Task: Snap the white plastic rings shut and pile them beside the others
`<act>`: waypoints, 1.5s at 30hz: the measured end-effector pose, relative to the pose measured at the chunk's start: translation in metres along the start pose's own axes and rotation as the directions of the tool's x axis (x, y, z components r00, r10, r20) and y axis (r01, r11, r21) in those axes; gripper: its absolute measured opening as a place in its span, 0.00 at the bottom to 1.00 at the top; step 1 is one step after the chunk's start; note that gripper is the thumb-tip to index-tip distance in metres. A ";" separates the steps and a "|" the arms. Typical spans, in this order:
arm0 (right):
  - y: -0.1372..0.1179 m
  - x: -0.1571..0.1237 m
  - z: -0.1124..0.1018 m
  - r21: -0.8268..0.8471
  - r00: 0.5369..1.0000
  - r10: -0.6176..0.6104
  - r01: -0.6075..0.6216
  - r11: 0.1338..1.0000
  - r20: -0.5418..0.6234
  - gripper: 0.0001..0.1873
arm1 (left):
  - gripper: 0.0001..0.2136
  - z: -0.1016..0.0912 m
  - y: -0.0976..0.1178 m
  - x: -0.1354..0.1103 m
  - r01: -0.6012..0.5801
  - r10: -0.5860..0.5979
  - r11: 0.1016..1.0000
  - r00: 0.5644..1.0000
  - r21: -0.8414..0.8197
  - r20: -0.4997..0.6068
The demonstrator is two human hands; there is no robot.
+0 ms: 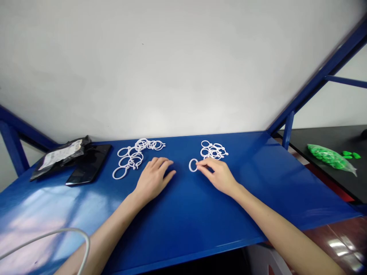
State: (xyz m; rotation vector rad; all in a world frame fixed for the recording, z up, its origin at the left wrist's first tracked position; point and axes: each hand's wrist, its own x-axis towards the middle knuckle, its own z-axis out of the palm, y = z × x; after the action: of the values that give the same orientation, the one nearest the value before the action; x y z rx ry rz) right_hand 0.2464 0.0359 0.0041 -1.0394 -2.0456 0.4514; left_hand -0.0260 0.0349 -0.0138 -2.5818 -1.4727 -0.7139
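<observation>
My left hand lies flat on the blue table, fingers stretched out and holding nothing, just right of a chain of linked white plastic rings. My right hand pinches a single white ring between thumb and fingertips, the ring resting on the table. Right behind that hand is a smaller pile of loose white rings.
A black smartphone and a dark plastic bag with a white label lie at the far left. A white cable curves at the front left. A bag of green pieces sits on a black table at right. Blue frame posts flank the table.
</observation>
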 end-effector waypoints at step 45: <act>-0.020 -0.009 0.008 0.247 0.980 -0.032 -0.018 0.969 0.197 0.08 | 0.08 -0.002 0.055 -0.017 -0.367 0.288 0.874 0.919 -0.318 -0.270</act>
State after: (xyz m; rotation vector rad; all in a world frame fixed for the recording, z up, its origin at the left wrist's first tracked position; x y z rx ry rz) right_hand 0.2330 0.0174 0.0070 -0.8635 -2.0992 0.8147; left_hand 0.0119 -0.0083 -0.0113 -2.7949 -0.8666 -1.2649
